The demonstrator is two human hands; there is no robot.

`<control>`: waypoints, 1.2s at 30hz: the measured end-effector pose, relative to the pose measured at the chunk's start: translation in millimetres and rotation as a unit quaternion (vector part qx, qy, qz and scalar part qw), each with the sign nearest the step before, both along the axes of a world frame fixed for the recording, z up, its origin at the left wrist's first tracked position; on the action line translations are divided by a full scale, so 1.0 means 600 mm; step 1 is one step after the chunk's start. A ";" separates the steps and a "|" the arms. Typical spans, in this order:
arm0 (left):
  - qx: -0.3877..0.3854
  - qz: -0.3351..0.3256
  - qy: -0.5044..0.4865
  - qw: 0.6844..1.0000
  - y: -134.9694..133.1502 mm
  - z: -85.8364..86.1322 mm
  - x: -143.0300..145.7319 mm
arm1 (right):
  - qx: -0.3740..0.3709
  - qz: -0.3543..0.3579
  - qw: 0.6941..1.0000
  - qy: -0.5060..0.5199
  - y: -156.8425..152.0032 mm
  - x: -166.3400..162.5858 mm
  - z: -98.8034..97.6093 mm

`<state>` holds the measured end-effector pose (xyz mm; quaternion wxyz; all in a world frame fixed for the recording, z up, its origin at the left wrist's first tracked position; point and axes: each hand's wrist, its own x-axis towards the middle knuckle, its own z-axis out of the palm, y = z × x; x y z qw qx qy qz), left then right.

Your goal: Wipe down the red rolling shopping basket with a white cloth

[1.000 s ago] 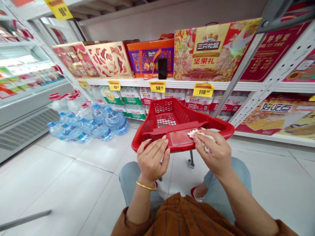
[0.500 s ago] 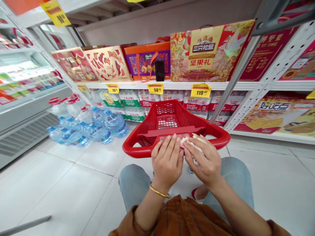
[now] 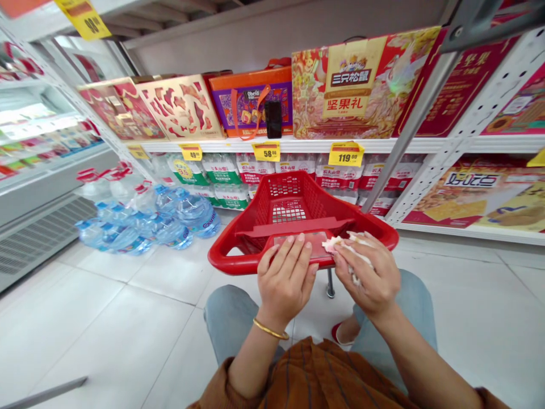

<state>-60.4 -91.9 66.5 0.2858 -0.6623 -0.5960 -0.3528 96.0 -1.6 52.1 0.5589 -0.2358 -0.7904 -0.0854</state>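
Note:
My left hand [image 3: 284, 278] lies with its fingers stretched out over the clear panel on the handle of a red shopping cart [image 3: 366, 224]. A gold bangle circles that wrist. Closed around a crumpled white cloth [image 3: 336, 244], my right hand [image 3: 370, 272] rests at the right part of the same handle. The cloth looks slightly pinkish at its left end, and most of it is hidden under my fingers. A gap now separates the two hands. The cart's basket, with its perforated walls, points away from me towards the shelf.
Gift boxes [image 3: 349, 91] and a black phone [image 3: 273, 119] stand on the shelf. Packed water bottles [image 3: 230, 176] fill the level below. Large blue-capped bottles [image 3: 140, 224] stand on the floor at left, near a refrigerated case [image 3: 38, 221]. A grey metal pole [image 3: 409, 142] slants at right.
My right hand has moved to the right with the white cloth, away from my left hand. My left hand has shifted slightly left, and more of the handle panel shows.

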 end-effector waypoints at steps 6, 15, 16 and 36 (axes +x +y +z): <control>0.009 0.003 0.000 1.000 0.004 -0.002 0.000 | 0.012 -0.034 0.999 0.014 0.016 0.021 -0.010; 0.009 0.013 -0.017 1.000 0.003 -0.008 0.005 | -0.058 0.037 0.997 0.033 -0.024 -0.019 0.022; 0.008 0.012 -0.016 1.000 0.002 -0.008 0.003 | -0.051 0.046 0.997 0.018 -0.028 -0.026 0.022; 0.020 -0.010 0.014 1.000 0.008 -0.001 -0.007 | 0.010 -0.005 0.999 0.039 0.013 0.010 -0.016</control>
